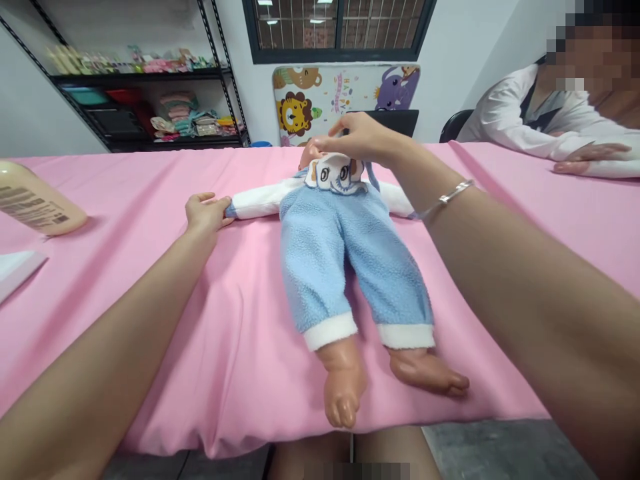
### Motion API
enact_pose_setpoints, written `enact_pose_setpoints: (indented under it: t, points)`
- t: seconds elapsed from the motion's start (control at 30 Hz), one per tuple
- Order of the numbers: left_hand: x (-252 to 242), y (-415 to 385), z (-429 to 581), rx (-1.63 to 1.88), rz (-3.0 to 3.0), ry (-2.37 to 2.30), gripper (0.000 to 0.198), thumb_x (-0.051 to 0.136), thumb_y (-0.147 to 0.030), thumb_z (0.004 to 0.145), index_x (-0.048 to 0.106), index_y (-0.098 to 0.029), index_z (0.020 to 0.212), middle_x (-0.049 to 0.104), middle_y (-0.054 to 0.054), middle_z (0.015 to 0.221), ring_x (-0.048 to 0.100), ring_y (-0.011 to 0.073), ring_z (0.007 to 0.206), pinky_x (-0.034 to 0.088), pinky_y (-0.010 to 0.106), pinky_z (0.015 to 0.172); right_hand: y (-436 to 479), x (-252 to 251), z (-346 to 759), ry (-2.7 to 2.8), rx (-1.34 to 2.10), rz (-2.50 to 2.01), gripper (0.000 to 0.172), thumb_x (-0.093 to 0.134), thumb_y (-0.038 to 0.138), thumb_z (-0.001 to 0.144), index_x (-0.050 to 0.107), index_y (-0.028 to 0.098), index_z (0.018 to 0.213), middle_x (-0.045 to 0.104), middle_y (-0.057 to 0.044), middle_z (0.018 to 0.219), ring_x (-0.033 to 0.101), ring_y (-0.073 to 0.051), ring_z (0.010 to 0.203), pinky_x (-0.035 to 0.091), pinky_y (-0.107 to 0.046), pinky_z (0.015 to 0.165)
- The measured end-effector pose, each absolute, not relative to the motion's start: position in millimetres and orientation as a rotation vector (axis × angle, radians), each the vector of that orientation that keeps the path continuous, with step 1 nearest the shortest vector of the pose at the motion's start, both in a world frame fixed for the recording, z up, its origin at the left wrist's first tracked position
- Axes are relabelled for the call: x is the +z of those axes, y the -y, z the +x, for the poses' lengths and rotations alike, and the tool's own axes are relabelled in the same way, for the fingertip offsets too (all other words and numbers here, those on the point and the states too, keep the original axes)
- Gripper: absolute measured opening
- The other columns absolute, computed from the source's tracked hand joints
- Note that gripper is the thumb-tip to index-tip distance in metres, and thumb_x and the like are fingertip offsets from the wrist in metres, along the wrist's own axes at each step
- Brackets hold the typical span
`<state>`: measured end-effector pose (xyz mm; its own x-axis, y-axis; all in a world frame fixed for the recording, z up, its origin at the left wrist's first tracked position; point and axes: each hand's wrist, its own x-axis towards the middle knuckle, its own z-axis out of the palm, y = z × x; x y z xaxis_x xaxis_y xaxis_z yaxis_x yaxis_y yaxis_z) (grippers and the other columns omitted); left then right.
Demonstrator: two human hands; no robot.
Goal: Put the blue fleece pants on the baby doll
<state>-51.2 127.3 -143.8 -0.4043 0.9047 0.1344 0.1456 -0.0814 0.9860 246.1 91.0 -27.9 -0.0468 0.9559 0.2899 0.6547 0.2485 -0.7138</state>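
Observation:
A baby doll [340, 253] lies on its back on a pink cloth-covered table [240, 373], dressed in a blue fleece suit with white cuffs and an elephant-faced bib [334, 173]. Its bare plastic feet point toward me. My right hand [360, 137] grips the top of the doll's head, and the fingers hide most of the face. A metal bangle [453, 195] circles that wrist. My left hand [207, 212] rests with its fingertips against the doll's blue sleeve cuff [230, 211], not clearly gripping it.
A beige lotion bottle [37, 200] lies at the table's left, with a white flat item [15, 270] near the edge. A seated co-worker [530, 113] in a white top rests a hand [590, 159] on the table at the far right. Shelves [145, 87] stand behind.

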Motion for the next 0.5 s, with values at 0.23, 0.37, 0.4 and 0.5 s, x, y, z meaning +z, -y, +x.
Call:
enact_pose_setpoints:
  t: [0.23, 0.37, 0.4, 0.5]
  points:
    - [-132.8, -110.8, -45.1, 1.588, 1.983, -1.88, 0.031, 0.061, -0.01, 0.076, 0.058, -0.017, 0.106, 0.056, 0.006, 0.112, 0.054, 0.0269, 0.112, 0.043, 0.051, 0.104, -56.1, -85.2, 291.9, 1.639, 0.589, -1.538, 0.012, 0.07, 0.018, 0.08, 0.061, 0.013, 0.083, 0.053, -0.002, 0.074, 0.047, -0.012, 0.069, 0.037, -0.028, 0.067]
    - [-113.2, -91.7, 3.3, 1.71, 2.083, -1.539, 0.028, 0.054, -0.007, 0.079, 0.056, -0.019, 0.104, 0.063, 0.005, 0.11, 0.062, 0.0188, 0.092, 0.055, 0.038, 0.082, -50.4, -122.8, 295.4, 1.506, 0.678, -1.47, 0.017, 0.058, 0.02, 0.089, 0.056, 0.013, 0.073, 0.047, 0.001, 0.068, 0.038, -0.01, 0.063, 0.029, -0.026, 0.063]
    - [-106.3, -84.1, 19.6, 1.663, 2.139, -1.409, 0.026, 0.054, -0.009, 0.081, 0.056, -0.02, 0.104, 0.065, 0.003, 0.107, 0.063, 0.0176, 0.089, 0.055, 0.034, 0.077, -51.2, -129.7, 297.2, 1.457, 0.704, -1.456, 0.018, 0.057, 0.021, 0.089, 0.056, 0.013, 0.074, 0.047, 0.001, 0.068, 0.038, -0.009, 0.063, 0.028, -0.026, 0.062]
    - [-85.0, -61.5, 69.1, 1.387, 2.402, -1.013, 0.015, 0.054, -0.015, 0.086, 0.059, -0.019, 0.1, 0.068, 0.003, 0.102, 0.064, 0.0173, 0.092, 0.055, 0.032, 0.084, -55.3, -141.5, 304.8, 1.333, 0.774, -1.465, 0.021, 0.059, 0.024, 0.088, 0.055, 0.013, 0.07, 0.044, 0.002, 0.063, 0.035, -0.009, 0.059, 0.025, -0.025, 0.058]
